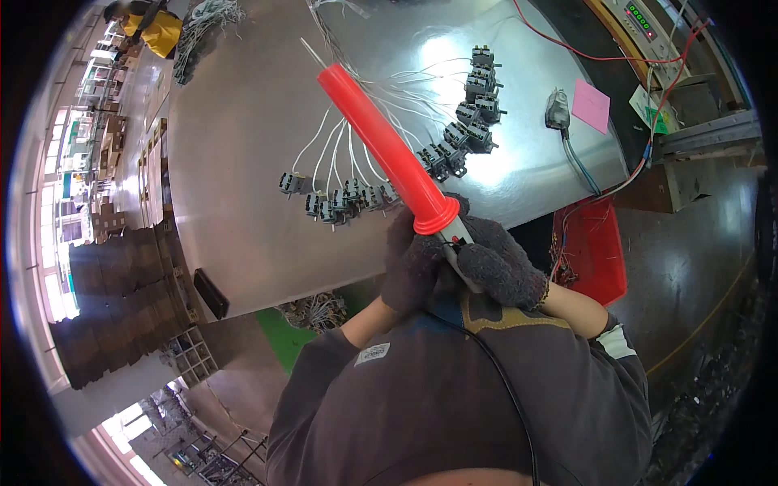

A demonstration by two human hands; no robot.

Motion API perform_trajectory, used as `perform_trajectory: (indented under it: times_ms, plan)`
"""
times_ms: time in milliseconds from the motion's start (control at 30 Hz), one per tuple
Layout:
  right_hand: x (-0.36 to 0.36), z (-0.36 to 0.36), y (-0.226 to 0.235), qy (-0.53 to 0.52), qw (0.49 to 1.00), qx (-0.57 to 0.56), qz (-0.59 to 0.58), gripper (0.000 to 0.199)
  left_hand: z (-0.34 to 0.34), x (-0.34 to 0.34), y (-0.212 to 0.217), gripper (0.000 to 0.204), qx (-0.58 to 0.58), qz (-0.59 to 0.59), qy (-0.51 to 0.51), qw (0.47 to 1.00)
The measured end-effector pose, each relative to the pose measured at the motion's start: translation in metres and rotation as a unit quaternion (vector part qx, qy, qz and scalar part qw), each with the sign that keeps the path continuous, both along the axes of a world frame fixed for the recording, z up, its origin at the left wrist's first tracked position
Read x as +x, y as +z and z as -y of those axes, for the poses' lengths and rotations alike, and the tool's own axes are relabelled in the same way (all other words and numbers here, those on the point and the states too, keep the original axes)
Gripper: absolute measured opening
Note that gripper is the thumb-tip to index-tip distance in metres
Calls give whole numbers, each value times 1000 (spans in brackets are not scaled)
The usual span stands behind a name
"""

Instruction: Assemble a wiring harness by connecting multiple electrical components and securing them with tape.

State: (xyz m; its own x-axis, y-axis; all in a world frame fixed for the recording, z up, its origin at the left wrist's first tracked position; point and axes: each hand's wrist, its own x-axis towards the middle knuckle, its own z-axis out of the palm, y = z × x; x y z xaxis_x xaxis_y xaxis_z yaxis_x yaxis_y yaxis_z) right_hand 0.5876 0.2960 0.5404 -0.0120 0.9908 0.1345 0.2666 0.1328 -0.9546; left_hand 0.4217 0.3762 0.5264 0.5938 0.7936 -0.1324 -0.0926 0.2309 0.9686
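Grip: right hand (504,266) curled round grey handle (456,233), left hand (411,267) against it, left fingertips hidden, can't tell closure | Tool: red tube (379,142) slants up-left over table (243,251), across white leads (350,150) | Technique: I'd hold below the flange (438,217), avoid snagging leads, keep cord (506,381) slack

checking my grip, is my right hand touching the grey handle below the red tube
Touching: the head view shows the gloved right hand closed on the grey handle.
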Motion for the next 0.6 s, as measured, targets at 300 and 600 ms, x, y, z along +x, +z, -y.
perform_trajectory:
  times_ms: [300,600]
  plan:
    - [1,-2,9,19,986,-84,-142,58,-1,1,9,64,-31,29,5,999]
    - [-2,0,3,7,993,-45,-113,60,-1,0,10,57,-13,54,-11,998]
